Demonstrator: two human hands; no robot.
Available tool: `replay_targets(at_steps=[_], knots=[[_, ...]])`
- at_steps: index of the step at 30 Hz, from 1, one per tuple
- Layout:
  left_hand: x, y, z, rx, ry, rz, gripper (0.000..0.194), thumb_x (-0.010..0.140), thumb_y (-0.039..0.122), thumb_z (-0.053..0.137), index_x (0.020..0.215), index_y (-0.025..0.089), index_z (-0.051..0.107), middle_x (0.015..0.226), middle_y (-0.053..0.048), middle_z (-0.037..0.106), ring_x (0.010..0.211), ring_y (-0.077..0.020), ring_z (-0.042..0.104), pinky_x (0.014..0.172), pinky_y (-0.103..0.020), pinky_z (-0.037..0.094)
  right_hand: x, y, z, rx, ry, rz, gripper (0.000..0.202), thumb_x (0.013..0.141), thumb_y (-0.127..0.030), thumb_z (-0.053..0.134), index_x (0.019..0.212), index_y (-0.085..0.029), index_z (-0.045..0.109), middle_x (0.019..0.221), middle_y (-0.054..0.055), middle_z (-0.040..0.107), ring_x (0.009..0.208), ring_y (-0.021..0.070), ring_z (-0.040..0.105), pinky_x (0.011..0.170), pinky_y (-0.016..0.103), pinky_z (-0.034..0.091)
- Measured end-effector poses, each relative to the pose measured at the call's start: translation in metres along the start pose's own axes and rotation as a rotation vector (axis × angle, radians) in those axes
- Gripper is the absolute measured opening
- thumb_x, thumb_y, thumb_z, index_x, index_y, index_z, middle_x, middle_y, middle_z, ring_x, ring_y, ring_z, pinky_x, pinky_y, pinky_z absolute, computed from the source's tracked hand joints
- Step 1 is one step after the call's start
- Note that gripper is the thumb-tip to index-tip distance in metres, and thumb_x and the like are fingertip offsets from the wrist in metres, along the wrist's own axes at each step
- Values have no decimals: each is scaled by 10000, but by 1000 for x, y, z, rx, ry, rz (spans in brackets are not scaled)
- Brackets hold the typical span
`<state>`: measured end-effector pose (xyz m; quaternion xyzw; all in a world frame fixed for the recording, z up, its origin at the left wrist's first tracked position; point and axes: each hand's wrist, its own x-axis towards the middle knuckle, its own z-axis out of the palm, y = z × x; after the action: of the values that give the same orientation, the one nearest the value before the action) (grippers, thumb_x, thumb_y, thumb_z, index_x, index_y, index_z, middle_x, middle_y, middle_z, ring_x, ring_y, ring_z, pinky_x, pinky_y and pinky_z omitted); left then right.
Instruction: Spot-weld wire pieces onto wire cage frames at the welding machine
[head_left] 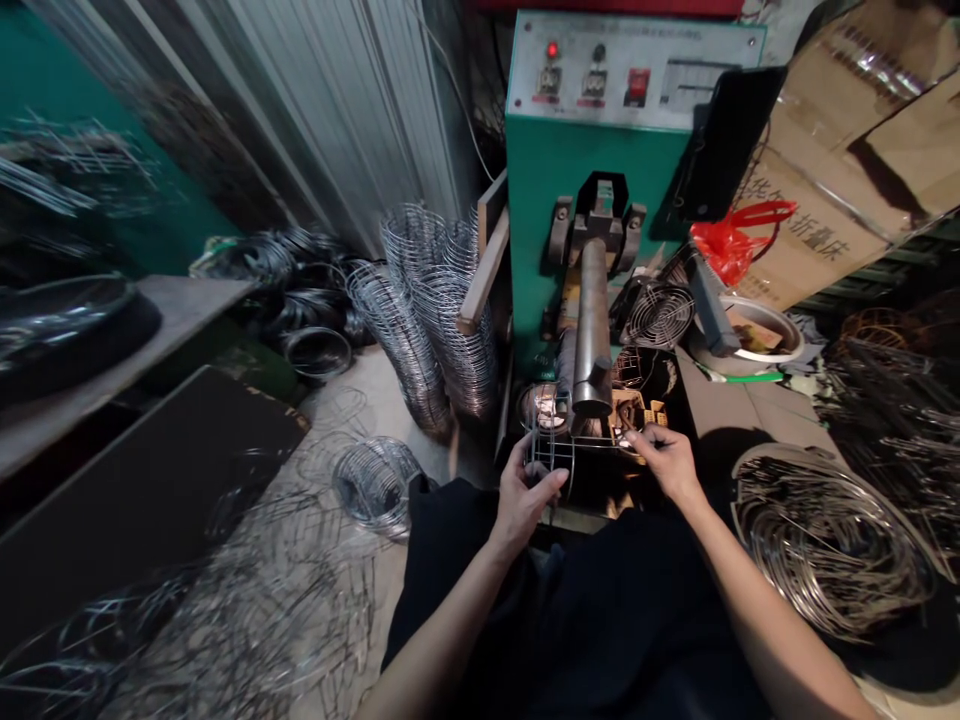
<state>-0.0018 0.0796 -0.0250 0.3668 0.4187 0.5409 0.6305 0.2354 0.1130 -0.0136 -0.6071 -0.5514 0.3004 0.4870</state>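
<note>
My left hand (525, 505) is closed around a small wire frame (553, 455) made of thin metal rods and a curved ring. My right hand (667, 462) is pinched at the right end of a thin straight rod that runs across from the frame; whether that rod is joined to the frame I cannot tell. Just above both hands juts the round metal arm (592, 320) of a green machine (536, 210). Beneath the arm, a dark recess holds small metal parts, partly hidden by my hands.
Tall stacks of wire rings (409, 350) stand left of the machine, beside a wire coil (375, 482). Loose wires litter the floor. At right are a basket of bent rods (832, 545), a bowl (791, 345), a fan guard (660, 316) and cardboard boxes (832, 190).
</note>
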Motion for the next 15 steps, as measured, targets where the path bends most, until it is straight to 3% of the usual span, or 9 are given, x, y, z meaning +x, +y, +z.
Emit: replay_targets(at_steps=[11, 15], knots=[[4, 0, -3, 24, 0, -12, 807, 742, 330, 806, 1421, 148, 410, 541, 105, 516, 454, -84, 504, 486, -194, 446, 3, -2, -1, -27, 22, -7, 558, 746, -547, 723, 504, -207, 353, 550, -47, 321, 555, 103, 298, 548, 267, 251], [1, 7, -2, 88, 18, -32, 751, 740, 317, 802, 1392, 166, 459, 630, 66, 595, 486, -72, 526, 506, -176, 448, -5, -9, 5, -60, 42, -7, 507, 778, -549, 690, 523, -201, 425, 542, -43, 370, 552, 110, 350, 551, 265, 279]])
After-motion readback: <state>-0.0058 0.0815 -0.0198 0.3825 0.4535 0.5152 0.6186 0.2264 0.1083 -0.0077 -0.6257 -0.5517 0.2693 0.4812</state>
